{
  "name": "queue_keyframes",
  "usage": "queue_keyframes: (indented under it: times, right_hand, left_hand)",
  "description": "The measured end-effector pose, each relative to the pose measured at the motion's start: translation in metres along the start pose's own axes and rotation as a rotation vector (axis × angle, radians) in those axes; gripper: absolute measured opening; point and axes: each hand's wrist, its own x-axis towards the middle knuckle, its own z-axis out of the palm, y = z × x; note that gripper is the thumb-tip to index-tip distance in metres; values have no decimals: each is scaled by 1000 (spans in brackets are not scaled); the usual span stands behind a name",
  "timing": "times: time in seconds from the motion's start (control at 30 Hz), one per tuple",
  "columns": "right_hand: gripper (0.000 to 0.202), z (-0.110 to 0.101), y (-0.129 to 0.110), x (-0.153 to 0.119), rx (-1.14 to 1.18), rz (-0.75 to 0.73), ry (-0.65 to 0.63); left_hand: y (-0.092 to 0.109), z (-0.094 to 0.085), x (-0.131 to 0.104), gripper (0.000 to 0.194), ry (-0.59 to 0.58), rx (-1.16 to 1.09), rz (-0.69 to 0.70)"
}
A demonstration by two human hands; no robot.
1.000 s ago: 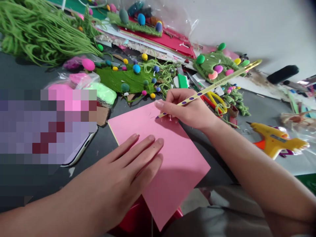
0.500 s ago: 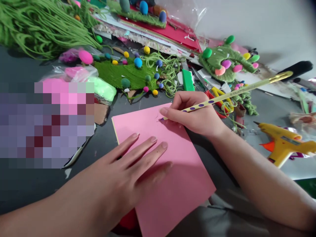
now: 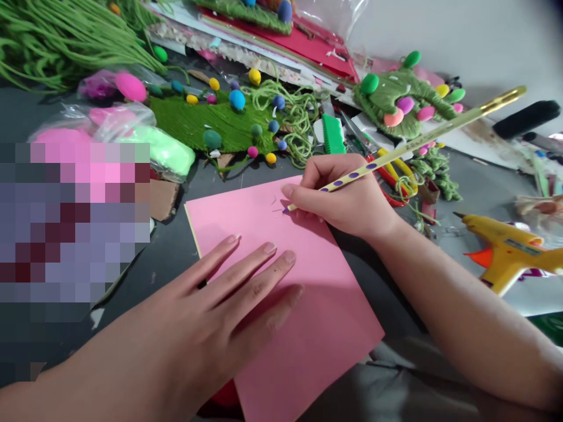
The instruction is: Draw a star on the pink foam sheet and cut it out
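Observation:
A pink sheet of paper [image 3: 325, 328] lies on the dark table, its near end reaching past the table edge over my lap. My left hand [image 3: 237, 299] rests flat on the sheet's left part with fingers spread. In my right hand [image 3: 347, 199] is a yellow pencil [image 3: 422, 139] with purple dots and a gold end, tilted up to the right. Its purple tip touches the paper near the far edge, beside a few thin marks. The curled fingers under my right hand are partly hidden.
A green craft piece [image 3: 189, 126] with coloured balls lies beyond the paper. Green yarn [image 3: 65, 41] fills the far left. Yellow-handled scissors [image 3: 402, 173] and a green comb-like piece [image 3: 333, 133] sit behind my right hand. At right is a yellow glue gun [image 3: 505, 243]. The left side is blurred out.
More thin pencil lines show on the paper by the tip. The paper's far end and the things on the left appear shifted slightly left. My left hand stays flat on the sheet.

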Motion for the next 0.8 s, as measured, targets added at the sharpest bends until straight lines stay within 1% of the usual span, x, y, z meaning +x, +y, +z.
queue_keyframes:
  times: [0.17, 0.3, 0.43, 0.57, 0.7, 0.8]
  right_hand:
    - [39, 0, -1, 0, 16, 3, -14]
    - [42, 0, -1, 0, -15, -2, -26]
    - [41, 0, -1, 0, -15, -9, -2]
    - [42, 0, 0, 0, -45, -5, -22]
    - [39, -1, 1, 0, -28, -17, -12]
    - [40, -2, 1, 0, -58, -29, -30]
  left_hand:
    - [1, 4, -2, 72, 6, -25, -23]
    - [0, 6, -4, 74, 10, -46, -21]
    - [-1, 5, -6, 77, 20, -37, -18]
    - [0, 3, -5, 80, 8, -46, -25]
    - [1, 3, -2, 78, 23, -46, -46]
    - [1, 3, -1, 75, 33, -53, -48]
